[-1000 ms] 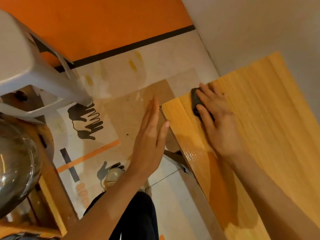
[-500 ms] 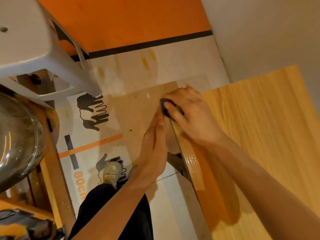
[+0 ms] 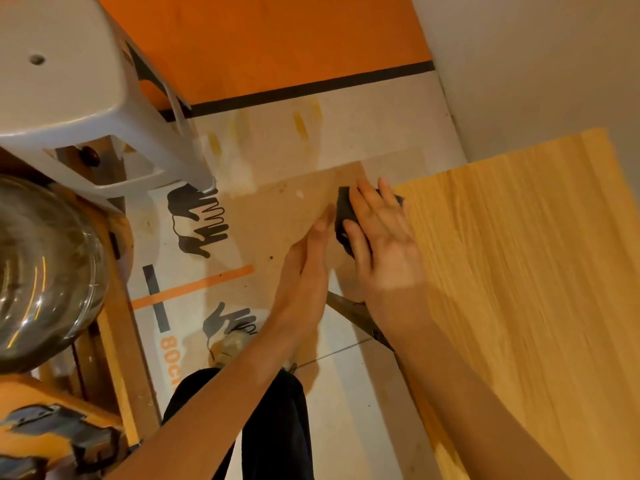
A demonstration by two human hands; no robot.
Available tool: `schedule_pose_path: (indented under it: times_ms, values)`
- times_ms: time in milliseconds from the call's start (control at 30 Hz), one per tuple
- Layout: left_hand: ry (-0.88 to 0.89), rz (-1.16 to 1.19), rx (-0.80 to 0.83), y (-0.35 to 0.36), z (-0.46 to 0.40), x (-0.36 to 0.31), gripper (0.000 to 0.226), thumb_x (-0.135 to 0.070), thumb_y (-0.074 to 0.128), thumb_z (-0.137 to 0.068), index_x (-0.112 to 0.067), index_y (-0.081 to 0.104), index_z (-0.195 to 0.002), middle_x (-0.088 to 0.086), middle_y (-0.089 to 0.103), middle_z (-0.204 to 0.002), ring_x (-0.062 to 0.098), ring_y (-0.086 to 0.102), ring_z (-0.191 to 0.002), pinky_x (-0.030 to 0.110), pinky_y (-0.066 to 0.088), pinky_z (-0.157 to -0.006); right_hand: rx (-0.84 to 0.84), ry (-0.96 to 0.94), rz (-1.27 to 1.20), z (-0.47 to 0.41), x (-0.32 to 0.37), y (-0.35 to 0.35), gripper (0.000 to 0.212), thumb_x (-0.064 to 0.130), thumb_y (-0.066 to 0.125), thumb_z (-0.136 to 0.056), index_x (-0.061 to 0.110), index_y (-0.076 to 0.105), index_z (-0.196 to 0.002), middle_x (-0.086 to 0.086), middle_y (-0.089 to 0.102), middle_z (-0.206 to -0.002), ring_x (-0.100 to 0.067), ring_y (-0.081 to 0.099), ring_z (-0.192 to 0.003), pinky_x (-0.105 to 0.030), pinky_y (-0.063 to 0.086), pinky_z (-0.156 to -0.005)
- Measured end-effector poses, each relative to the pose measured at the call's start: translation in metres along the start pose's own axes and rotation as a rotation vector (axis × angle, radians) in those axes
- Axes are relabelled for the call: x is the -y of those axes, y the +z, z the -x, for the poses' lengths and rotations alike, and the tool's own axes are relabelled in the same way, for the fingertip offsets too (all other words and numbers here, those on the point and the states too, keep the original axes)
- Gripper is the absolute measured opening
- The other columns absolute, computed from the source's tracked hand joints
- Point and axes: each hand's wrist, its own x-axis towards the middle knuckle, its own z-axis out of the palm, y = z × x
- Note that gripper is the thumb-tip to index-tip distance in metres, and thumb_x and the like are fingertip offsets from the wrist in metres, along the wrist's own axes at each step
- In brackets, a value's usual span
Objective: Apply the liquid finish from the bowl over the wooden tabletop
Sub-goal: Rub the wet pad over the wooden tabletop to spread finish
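The wooden tabletop (image 3: 519, 271) fills the view from one to five o'clock. The right hand (image 3: 384, 237) presses a dark applicator pad (image 3: 343, 216) flat-fingered onto its corner; the left hand (image 3: 308, 271), open, holds nothing beside the edge. Even strokes along the grain would suit. The glass bowl (image 3: 41, 271), at nine o'clock, shows no readable contents.

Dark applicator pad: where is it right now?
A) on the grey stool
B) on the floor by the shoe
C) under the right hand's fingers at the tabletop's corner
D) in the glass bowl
C: the right hand lies with straight fingers over the dark pad at the near-left corner of the wooden tabletop, far from the glass bowl.
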Motion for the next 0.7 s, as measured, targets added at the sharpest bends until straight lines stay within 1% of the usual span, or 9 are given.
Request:
schedule_pose_path:
  times_ms: [33,100,200,267,333,400,533,600,700]
  values:
    - [0.039,-0.046,-0.013,-0.003,-0.002,0.001,0.042,-0.035,0.024,-0.109,-0.034,0.044,-0.145,-0.026,0.047,-0.145,-0.029,0.037,-0.123,-0.005,0.026,-0.099,-0.032,0.037,0.000,0.006,0.000,-0.002,0.043,0.024,0.040,-0.100,0.005,0.050,-0.138,-0.009,0.046,-0.147,-0.023,0.027,-0.144,-0.047,0.017,-0.120]
    - [0.152,-0.167,-0.018,-0.008,-0.006,-0.002,0.047,-0.032,0.025,-0.110,-0.022,0.034,-0.155,-0.017,0.034,-0.158,-0.026,0.028,-0.133,-0.003,0.020,-0.106,-0.056,0.078,0.049,0.031,0.004,-0.004,0.043,0.020,0.043,-0.099,0.003,0.049,-0.139,-0.010,0.043,-0.148,-0.028,0.027,-0.144,-0.054,0.022,-0.117]
    - [0.382,-0.367,0.109,-0.010,-0.013,-0.006,0.049,-0.024,0.030,-0.109,-0.012,0.029,-0.156,-0.006,0.029,-0.162,-0.007,0.023,-0.147,0.010,0.019,-0.118,-0.015,0.089,0.167,0.087,0.006,-0.010,0.046,0.016,0.046,-0.099,0.006,0.042,-0.143,-0.009,0.036,-0.153,-0.029,0.023,-0.147,-0.057,0.024,-0.116]
    - [0.495,-0.502,0.194,-0.013,-0.018,-0.002,0.049,-0.022,0.032,-0.107,-0.007,0.032,-0.155,0.000,0.030,-0.163,0.002,0.022,-0.151,0.013,0.018,-0.119,-0.032,0.123,0.209,0.119,0.006,-0.014,0.048,0.012,0.051,-0.097,0.006,0.041,-0.144,-0.008,0.034,-0.154,-0.028,0.022,-0.147,-0.058,0.024,-0.115]
    - [0.533,-0.588,0.221,-0.016,-0.021,0.002,0.050,-0.023,0.033,-0.106,-0.006,0.035,-0.153,0.000,0.028,-0.164,0.004,0.023,-0.151,0.011,0.017,-0.118,-0.087,0.175,0.200,0.121,0.010,-0.009,0.047,0.011,0.051,-0.096,0.005,0.043,-0.142,-0.010,0.037,-0.152,-0.028,0.023,-0.146,-0.059,0.025,-0.113]
    - [0.553,-0.638,0.241,-0.019,-0.024,0.002,0.053,-0.029,0.031,-0.105,-0.006,0.037,-0.152,0.001,0.027,-0.164,0.007,0.025,-0.151,0.009,0.018,-0.117,-0.141,0.205,0.196,0.089,0.018,0.005,0.043,0.011,0.051,-0.097,0.001,0.047,-0.139,-0.013,0.041,-0.149,-0.031,0.026,-0.144,-0.059,0.026,-0.113]
    - [0.494,-0.718,0.287,-0.022,-0.033,-0.006,0.064,-0.044,0.022,-0.102,-0.011,0.030,-0.156,0.000,0.024,-0.165,0.007,0.023,-0.151,0.004,0.014,-0.115,-0.172,0.235,0.126,0.020,0.027,0.020,0.043,0.017,0.044,-0.101,0.001,0.044,-0.142,-0.014,0.039,-0.151,-0.029,0.025,-0.145,-0.042,0.011,-0.122]
    - [0.488,-0.735,0.309,-0.026,-0.033,-0.004,0.063,-0.044,0.023,-0.103,-0.012,0.025,-0.157,0.000,0.021,-0.166,0.007,0.018,-0.153,0.005,0.012,-0.116,-0.140,0.208,0.164,0.033,0.023,0.017,0.045,0.016,0.049,-0.101,0.002,0.041,-0.143,-0.012,0.036,-0.153,-0.028,0.022,-0.146,-0.041,0.010,-0.123]
    - [0.588,-0.839,0.304,-0.030,-0.029,0.007,0.063,-0.039,0.028,-0.105,-0.009,0.017,-0.159,-0.005,0.006,-0.166,0.002,0.000,-0.153,0.012,0.006,-0.121,-0.147,0.230,0.230,0.099,0.017,0.001,0.045,0.015,0.054,-0.099,0.002,0.044,-0.142,-0.012,0.037,-0.152,-0.029,0.024,-0.146,-0.050,0.019,-0.120]
